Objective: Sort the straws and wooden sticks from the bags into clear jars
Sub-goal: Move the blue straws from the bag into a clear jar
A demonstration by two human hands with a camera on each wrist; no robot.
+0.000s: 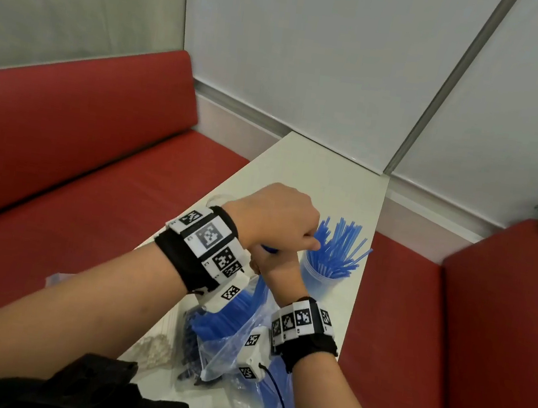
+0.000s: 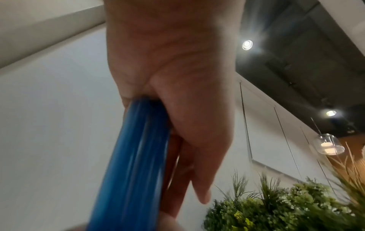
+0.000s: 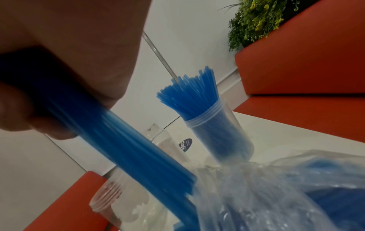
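Both hands hold one bunch of blue straws point(image 3: 126, 150). The left hand point(image 1: 276, 218) is wrapped around its top end, and the right hand point(image 1: 277, 267) grips it just below. The bunch's lower end is blurry where it meets the clear bag point(image 3: 276, 195) on the white table point(image 1: 320, 176). A jar point(image 3: 219, 134) full of straws stands behind. An empty jar point(image 3: 168, 143) beside it has a dark sticker, too small to read.

soft indoor light, blurred wrist views
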